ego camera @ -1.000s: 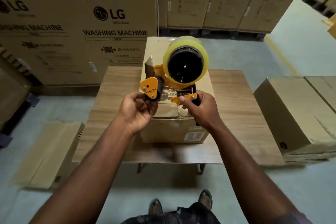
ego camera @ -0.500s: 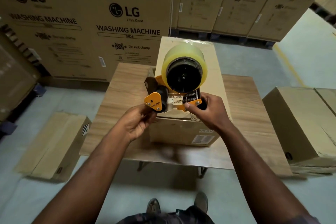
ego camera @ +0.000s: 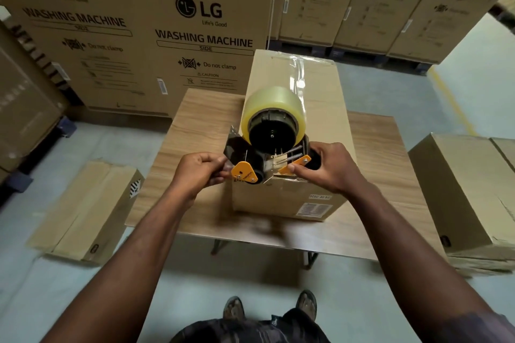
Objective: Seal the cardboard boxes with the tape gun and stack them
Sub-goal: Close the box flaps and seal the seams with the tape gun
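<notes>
Warehouse bench (ego camera: pixel 195 120) carried a box (ego camera: pixel 320 108), top already taped; left hand (ego camera: pixel 198 172) and right hand (ego camera: pixel 328 167) gripped the tape gun (ego camera: pixel 271 131); stacking seemingly remained.

A wood-grain desk (ego camera: pixel 195 125) on dark metal legs (ego camera: pixel 218 248) stands on a pale grey floor (ego camera: pixel 83 292). Behind it is a tall carton (ego camera: pixel 133 36) printed LG WASHING MACHINE, with a row of like cartons (ego camera: pixel 362 3) to its right on dark pallets (ego camera: pixel 359 51). A yellow line (ego camera: pixel 452 101) marks the floor at right
</notes>
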{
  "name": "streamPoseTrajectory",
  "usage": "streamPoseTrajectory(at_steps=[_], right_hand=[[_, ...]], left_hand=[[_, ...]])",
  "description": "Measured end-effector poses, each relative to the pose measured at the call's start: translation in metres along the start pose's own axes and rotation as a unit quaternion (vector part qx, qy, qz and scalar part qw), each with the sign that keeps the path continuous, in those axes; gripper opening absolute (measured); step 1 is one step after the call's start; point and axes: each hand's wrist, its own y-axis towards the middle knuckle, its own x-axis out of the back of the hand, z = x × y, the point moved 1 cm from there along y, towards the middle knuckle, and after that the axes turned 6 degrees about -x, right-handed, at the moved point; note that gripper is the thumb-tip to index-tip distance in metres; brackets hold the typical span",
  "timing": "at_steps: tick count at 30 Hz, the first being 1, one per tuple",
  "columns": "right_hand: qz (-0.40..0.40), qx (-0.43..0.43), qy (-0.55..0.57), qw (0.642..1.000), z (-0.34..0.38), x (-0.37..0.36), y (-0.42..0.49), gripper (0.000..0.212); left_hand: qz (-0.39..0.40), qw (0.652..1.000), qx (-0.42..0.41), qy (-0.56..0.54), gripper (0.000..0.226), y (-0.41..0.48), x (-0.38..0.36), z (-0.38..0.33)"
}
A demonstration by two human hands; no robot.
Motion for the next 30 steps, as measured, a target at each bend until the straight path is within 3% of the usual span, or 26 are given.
streamPoseTrajectory(at_steps=[2,10,17,20,22,25,27,30], right_hand=[[0.003,-0.002,-0.018,1.0,-0.004,0.0,0.004,0.05],[0.014,0.004,-0.053,0.998,-0.005,-0.003,0.006,0.048],[0.0,0.009,-0.064,0.998,-0.006,-0.005,0.005,0.051],[-0.002,0.002,-0.069,0.998,-0.006,-0.005,0.006,0.053],[0.002,0.0,-0.062,0.998,-0.005,-0.005,0.005,0.052],[0.016,-0.002,-0.031,0.999,-0.003,-0.004,0.003,0.037],[0.025,-0.008,-0.012,1.0,-0.003,-0.002,0.003,0.023],[0.032,-0.016,-0.011,0.999,-0.002,-0.001,0.003,0.027]], left_hand=[[-0.005,1.0,-0.008,0.005,0.015,0.003,0.001,0.001],[-0.033,0.999,-0.02,0.03,0.019,0.007,-0.018,0.028],[-0.016,0.983,0.116,-0.141,0.018,0.008,-0.038,0.064],[-0.043,0.987,0.114,-0.109,0.022,0.013,-0.033,0.065],[-0.065,0.987,0.084,-0.118,0.012,0.016,-0.032,0.058],[-0.041,0.99,0.067,-0.113,0.015,0.018,-0.036,0.055],[-0.028,0.994,0.079,-0.069,0.016,0.019,-0.038,0.062],[-0.054,0.997,0.045,0.02,0.012,0.024,-0.03,0.064]])
